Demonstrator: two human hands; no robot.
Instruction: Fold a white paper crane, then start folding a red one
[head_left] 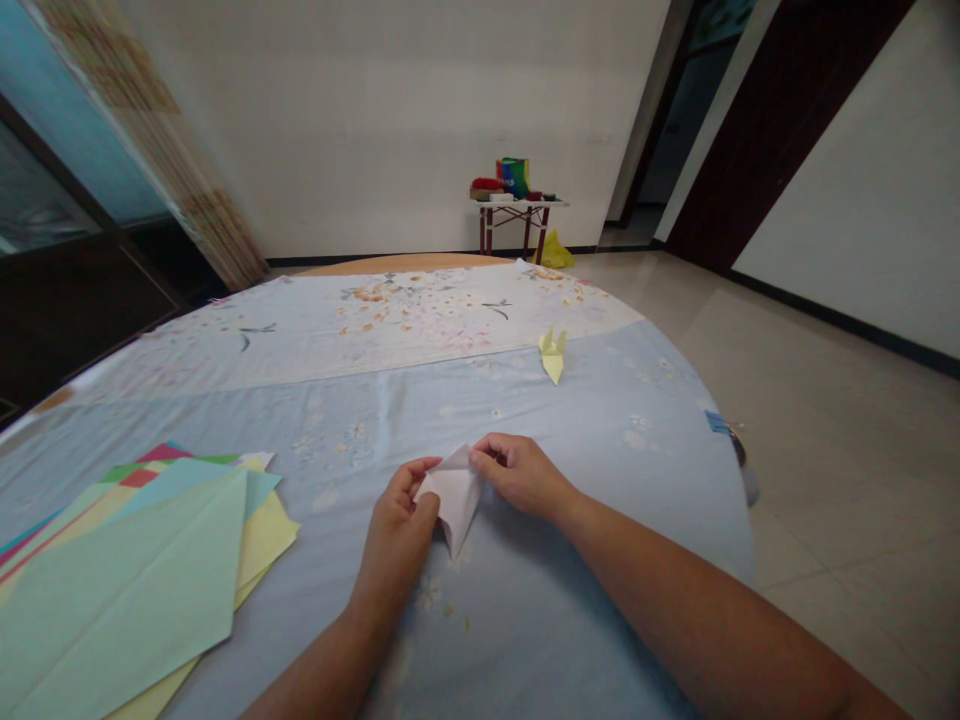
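A small folded sheet of white paper (456, 495) is held just above the blue cloth, its pointed end turned towards me. My left hand (403, 520) grips its left edge, thumb on top and fingers behind. At the upper right edge my right hand (523, 472) pinches the paper between thumb and forefinger. Farther off, to the right of centre, a folded yellow paper figure (553, 356) with two upright points rests on the cloth.
A pile of coloured paper sheets (142, 590) lies at the left on the round table's flowered tablecloth (330, 350). Against the far wall stands a small folding table (517, 205) with assorted items, and a yellow bag (555, 250) is on the floor beside it.
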